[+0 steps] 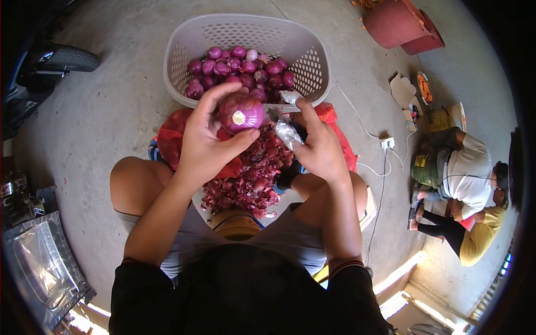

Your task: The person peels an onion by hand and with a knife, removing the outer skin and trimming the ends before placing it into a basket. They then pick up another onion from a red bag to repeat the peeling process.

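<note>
Before the basket [176,62], the left hand [204,144] holds an onion [241,110] — seemingly for peeling, next needing steadiness; right hand [322,149] — grip unclear.

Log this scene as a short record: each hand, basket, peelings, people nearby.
Left hand: holds one red onion
Right hand: silvery wrapping on thumb and forefinger; contents of grip unclear
Basket: grey, perforated, holding more onions
Peelings: loose pile between the legs
People nearby: two, picture right; white top, yellow top
</note>
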{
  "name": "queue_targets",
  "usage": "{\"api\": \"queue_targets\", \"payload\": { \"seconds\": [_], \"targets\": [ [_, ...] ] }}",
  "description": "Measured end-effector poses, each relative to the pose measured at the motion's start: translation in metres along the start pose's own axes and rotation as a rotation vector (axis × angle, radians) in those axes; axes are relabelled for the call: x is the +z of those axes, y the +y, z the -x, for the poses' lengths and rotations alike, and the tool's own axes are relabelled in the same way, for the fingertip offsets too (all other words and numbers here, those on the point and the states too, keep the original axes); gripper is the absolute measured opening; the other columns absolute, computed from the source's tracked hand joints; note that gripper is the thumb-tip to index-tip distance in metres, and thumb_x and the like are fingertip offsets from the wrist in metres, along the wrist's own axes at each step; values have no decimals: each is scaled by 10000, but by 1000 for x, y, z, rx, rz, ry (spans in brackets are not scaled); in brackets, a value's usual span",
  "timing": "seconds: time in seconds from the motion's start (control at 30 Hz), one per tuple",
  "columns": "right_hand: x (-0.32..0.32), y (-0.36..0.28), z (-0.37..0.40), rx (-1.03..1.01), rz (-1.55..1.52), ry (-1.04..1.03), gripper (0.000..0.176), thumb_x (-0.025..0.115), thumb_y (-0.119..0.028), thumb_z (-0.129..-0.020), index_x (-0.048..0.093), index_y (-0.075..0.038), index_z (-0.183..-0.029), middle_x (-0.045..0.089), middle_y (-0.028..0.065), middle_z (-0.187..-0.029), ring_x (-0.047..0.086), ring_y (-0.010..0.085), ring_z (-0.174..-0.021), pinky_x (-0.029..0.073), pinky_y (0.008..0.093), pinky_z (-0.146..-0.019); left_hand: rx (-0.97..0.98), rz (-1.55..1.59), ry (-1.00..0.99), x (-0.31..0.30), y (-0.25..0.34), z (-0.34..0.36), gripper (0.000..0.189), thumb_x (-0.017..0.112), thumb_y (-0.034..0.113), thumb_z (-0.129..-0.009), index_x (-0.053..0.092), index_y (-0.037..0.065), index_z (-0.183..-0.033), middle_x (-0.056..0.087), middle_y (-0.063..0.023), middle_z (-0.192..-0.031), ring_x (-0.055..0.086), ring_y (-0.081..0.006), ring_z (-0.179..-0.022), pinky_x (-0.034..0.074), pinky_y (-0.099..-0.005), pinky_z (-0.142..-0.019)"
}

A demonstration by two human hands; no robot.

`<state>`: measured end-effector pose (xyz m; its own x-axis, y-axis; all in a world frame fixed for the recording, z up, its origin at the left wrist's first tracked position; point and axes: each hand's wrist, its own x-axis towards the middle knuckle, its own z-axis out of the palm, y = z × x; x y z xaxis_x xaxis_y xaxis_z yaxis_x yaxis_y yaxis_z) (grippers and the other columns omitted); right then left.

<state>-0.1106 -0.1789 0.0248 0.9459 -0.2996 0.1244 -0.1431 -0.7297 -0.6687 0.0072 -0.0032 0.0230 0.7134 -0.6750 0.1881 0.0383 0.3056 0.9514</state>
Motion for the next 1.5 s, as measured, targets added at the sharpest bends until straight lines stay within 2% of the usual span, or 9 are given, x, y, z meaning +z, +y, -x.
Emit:
{"api": "queue_targets", "payload": {
  "seconds": [0.1, 0.2, 0.3, 0.5, 0.63, 0.87, 1.23, 1.33, 1.5],
  "targets": [
    [-7, -8, 1, 30, -99, -61, 643, 637, -105, -700, 381, -64, -1289, 636, 195, -844, 632, 382, -770, 487, 396, -637, 32, -141, -7, -5, -1, -2, 641, 654, -127, -706, 410, -10, -1287, 489, -134, -1257, 503, -193, -1141, 416, -317, -966],
    [-8, -3, 3, -92, -183, -107, 656, 641, -92, -687, 381, -43, -1287, 636, 195, -871, 633, 379, -777, 484, 398, -645, -19, -85, -76, -9, -1, 0, 658, 650, -138, -698, 408, -19, -1299, 489, -133, -1262, 513, -196, -1132, 420, -321, -961],
    [-3, -8, 4, -93, -184, -118, 661, 645, -79, -673, 396, -44, -1284, 635, 193, -891, 636, 372, -789, 485, 398, -658, -74, 60, -57, -5, 4, 0, 666, 640, -149, -695, 406, -25, -1306, 486, -133, -1271, 515, -198, -1132, 422, -324, -960],
    [10, -6, 3, -203, -183, -37, 600, 661, -71, -663, 445, -50, -1222, 624, 167, -803, 625, 374, -691, 481, 417, -592, -86, 102, -46, -1, 5, 2, 637, 634, -135, -719, 402, -33, -1304, 485, -136, -1272, 504, -199, -1149, 415, -331, -970],
    [14, -11, 2, -224, -199, -18, 569, 666, -65, -660, 456, -49, -1189, 622, 163, -802, 626, 377, -698, 481, 420, -590, -61, 76, -43, -1, 3, 2, 629, 642, -122, -727, 402, -34, -1302, 484, -135, -1274, 498, -200, -1155, 407, -333, -979],
    [22, -8, 2, -225, -255, 17, 550, 657, -40, -664, 460, -63, -1177, 629, 167, -901, 633, 378, -761, 490, 424, -620, -19, 79, -37, -1, 1, 3, 620, 646, -115, -730, 407, -34, -1297, 483, -136, -1271, 498, -200, -1153, 400, -334, -986],
    [23, -14, -4, -291, -336, 90, 522, 617, 37, -673, 491, -49, -1173, 620, 161, -1060, 633, 357, -890, 509, 375, -733, -7, 102, -20, 1, 1, 3, 627, 643, -129, -722, 415, -20, -1295, 477, -127, -1276, 502, -191, -1143, 416, -327, -968],
    [26, -13, -6, -306, -429, 146, 522, 585, 72, -688, 491, -47, -1188, 620, 153, -1082, 639, 309, -925, 495, 337, -793, -1, 133, -18, 1, 1, 2, 639, 640, -145, -714, 413, -17, -1297, 475, -110, -1273, 504, -161, -1129, 430, -306, -946],
    [21, -12, -2, -123, -630, 176, 476, 546, 81, -756, 488, -38, -1212, 609, 111, -1087, 600, 199, -991, 449, 296, -863, -2, 222, -31, 0, 4, 0, 655, 620, -155, -710, 401, -12, -1311, 463, -122, -1296, 491, -178, -1159, 413, -325, -973]
  ]
}}
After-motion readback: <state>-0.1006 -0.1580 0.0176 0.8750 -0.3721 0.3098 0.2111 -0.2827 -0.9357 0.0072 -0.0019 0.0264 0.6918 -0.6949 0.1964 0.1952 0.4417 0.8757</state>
